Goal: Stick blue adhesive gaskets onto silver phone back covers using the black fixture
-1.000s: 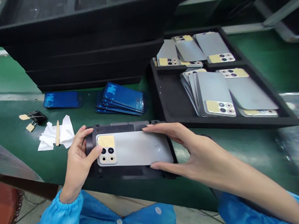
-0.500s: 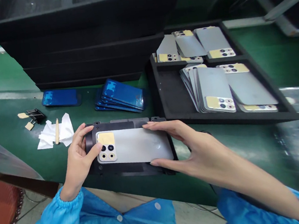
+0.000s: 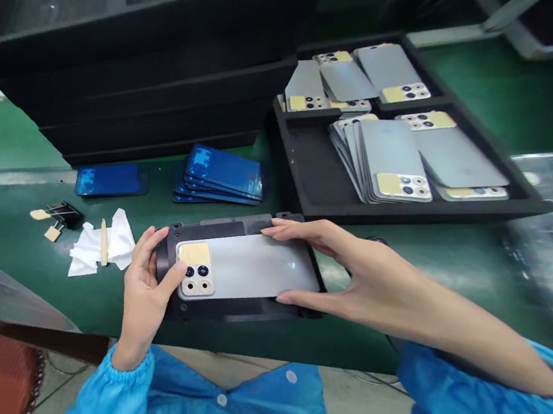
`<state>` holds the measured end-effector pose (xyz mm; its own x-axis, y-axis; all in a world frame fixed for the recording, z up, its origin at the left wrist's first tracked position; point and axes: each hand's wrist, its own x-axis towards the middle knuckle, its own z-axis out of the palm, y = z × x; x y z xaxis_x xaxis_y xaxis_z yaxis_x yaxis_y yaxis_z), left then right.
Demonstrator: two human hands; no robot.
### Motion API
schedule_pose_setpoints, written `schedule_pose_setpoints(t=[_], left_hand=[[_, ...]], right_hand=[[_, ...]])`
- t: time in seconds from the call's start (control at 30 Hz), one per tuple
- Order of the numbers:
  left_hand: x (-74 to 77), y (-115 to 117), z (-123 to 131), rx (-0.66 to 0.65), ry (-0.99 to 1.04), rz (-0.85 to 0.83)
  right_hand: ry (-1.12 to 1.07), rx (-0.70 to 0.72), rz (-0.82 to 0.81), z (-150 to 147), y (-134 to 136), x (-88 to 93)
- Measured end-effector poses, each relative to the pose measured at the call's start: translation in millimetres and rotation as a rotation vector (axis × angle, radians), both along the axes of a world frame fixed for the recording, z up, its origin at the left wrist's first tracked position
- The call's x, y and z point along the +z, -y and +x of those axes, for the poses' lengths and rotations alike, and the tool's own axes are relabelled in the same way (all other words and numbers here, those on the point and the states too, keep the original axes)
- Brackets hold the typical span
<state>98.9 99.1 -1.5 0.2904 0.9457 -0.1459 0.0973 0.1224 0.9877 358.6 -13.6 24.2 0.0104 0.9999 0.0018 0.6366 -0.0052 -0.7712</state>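
Note:
A silver phone back cover (image 3: 248, 267) with a yellow film patch and camera holes lies flat in a black fixture (image 3: 229, 310) at the table's near edge. My left hand (image 3: 144, 297) grips the cover's camera end, thumb on its corner and fingers round the fixture's left side. My right hand (image 3: 349, 265) spans the cover's right end, fingers on the far edge and thumb on the near edge. Both hands hold the cover.
A black tray (image 3: 314, 182) at the right holds several more silver covers (image 3: 395, 162). Blue film-covered parts (image 3: 219, 172) lie behind the fixture, one more (image 3: 110, 180) further left. White wipes with a wooden stick (image 3: 102, 245), a binder clip (image 3: 63, 214), stacked black trays (image 3: 148, 68) behind.
The view has shifted slightly. Both hands stay on the cover in the fixture; the right hand has slid a little along its right end.

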Motion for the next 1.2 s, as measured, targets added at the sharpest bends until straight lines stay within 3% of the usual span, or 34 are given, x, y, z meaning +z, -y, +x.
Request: schedule_pose_setpoints(t=[0.47, 1.2], left_hand=[[-0.6, -0.6, 0.5, 0.025, 0.027, -0.010], [-2.7, 0.0, 0.6, -0.023, -0.022, 0.011]], right_hand=[[0.076, 0.028, 0.054, -1.4, -3.2, 1.7], [0.155, -0.004, -0.056, 0.2, -1.4, -5.1]])
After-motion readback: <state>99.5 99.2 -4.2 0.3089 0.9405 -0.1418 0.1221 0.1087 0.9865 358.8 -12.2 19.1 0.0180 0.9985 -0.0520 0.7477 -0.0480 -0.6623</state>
